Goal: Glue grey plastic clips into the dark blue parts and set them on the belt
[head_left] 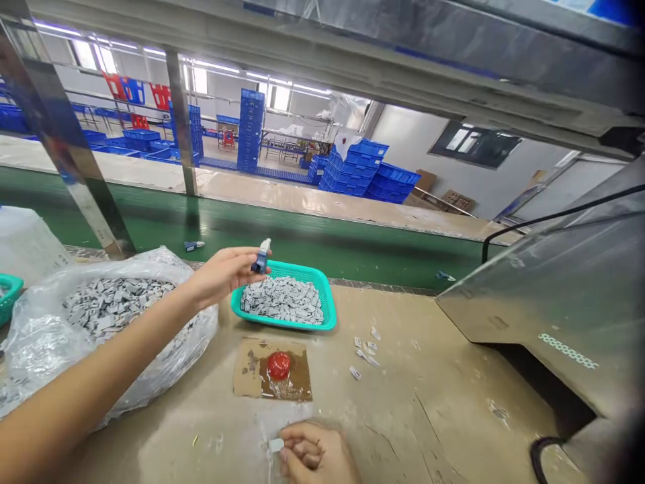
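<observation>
My left hand [234,269] reaches out over the near side of the green belt. Its fingers pinch a small dark-blue plastic piece with a white tip [261,257], held upright beside the rim of a teal basket [330,312]. Small grey plastic parts [285,299] fill that basket. Low in the view, my right hand [320,454] is closed, with a small flat pale-grey part [276,445] between thumb and forefinger, just above the table. A red dome-shaped lump [279,366] rests on a wet brown cardboard piece [246,386] between my hands.
On the left, a clear plastic bag [45,336] holds many grey parts. Several loose pale parts [370,347] lie on the brown tabletop [403,403]. Blue-and-white pieces [193,246] sit on the green conveyor belt [302,235]. A metal panel [554,282] stands at right.
</observation>
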`<control>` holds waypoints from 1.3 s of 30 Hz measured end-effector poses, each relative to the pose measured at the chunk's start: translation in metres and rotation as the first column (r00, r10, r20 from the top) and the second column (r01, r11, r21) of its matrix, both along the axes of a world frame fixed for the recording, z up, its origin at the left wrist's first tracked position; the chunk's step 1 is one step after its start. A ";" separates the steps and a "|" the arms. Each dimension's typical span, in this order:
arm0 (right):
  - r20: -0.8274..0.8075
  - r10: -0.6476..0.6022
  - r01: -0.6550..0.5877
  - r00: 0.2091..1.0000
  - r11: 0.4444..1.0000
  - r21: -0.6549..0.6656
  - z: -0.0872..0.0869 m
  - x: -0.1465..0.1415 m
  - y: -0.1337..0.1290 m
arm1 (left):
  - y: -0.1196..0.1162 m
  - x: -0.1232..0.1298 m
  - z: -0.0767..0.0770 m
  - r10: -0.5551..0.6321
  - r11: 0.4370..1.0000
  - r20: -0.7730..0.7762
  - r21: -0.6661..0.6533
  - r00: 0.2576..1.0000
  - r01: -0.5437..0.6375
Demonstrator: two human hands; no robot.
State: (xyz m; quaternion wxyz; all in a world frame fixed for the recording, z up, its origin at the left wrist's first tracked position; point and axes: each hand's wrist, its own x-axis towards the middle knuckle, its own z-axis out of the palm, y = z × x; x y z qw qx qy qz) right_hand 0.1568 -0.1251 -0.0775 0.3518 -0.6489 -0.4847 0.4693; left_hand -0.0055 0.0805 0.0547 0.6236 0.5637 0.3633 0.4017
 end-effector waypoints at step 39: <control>0.563 -0.258 -0.070 0.785 0.866 0.495 0.011 -0.035 0.026 | -0.063 -0.052 -0.011 -0.160 0.932 0.398 -0.240 0.903 0.271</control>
